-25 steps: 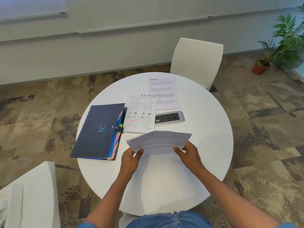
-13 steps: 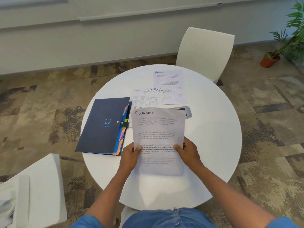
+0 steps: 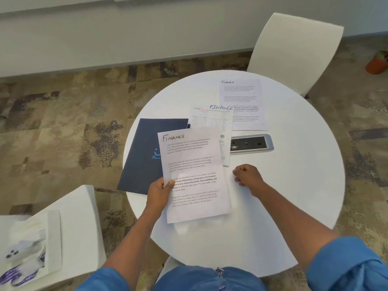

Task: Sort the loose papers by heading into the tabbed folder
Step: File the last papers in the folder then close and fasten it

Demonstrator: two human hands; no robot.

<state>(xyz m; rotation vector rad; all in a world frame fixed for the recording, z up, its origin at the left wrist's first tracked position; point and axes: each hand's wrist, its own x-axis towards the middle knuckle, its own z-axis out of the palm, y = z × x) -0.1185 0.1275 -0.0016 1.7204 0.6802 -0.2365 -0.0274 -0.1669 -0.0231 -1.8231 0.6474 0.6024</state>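
Since a moment ago my right hand [image 3: 247,177] let go, now clenched; left hand [image 3: 160,191] grips the Finance sheet [image 3: 193,173], folder [image 3: 144,152] just left.

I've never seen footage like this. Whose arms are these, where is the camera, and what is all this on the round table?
No machine here: a person wears a camera on the head, looking down at their own arms. The left hand holds a sheet headed "Finance" by its edge. The right hand is a loose fist holding nothing, just above the white round table. On the table lie a dark blue folder, closed, two more Finance papers, partly overlapping, and a built-in socket panel. White chairs stand around.
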